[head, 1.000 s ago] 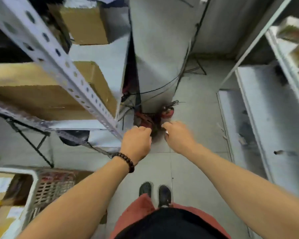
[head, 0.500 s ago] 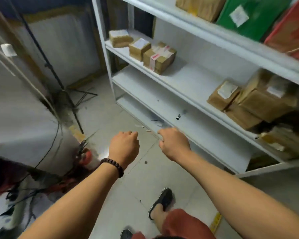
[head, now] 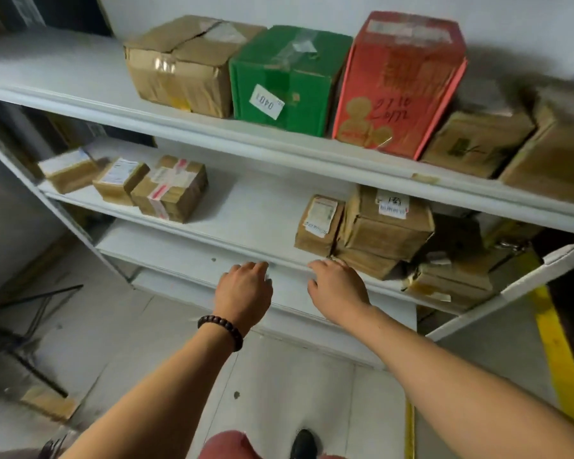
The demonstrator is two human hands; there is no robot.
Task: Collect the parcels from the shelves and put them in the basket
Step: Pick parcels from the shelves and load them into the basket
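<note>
A white shelf rack (head: 279, 147) faces me. Its top shelf carries a brown carton (head: 183, 67), a green box (head: 285, 81), a red box (head: 398, 84) and more brown cartons (head: 478, 144) to the right. The middle shelf has three small brown parcels (head: 169, 193) at the left and a cluster of brown parcels (head: 378, 223) at the right. My left hand (head: 244, 293), with a bead bracelet at the wrist, and my right hand (head: 337, 286) hover in front of the middle shelf's edge. Both have loosely curled fingers and hold nothing. The basket is out of view.
A lower shelf (head: 186, 256) sits below my hands. Black stand legs (head: 24, 326) spread across the floor at the left, with a small flat parcel (head: 48, 402) lying near them. A yellow strip (head: 557, 352) runs along the floor at the right.
My view has swung right from the opposite rack and basket to this shelf rack, now seen head-on. Both empty hands have risen toward the middle shelf's edge.
</note>
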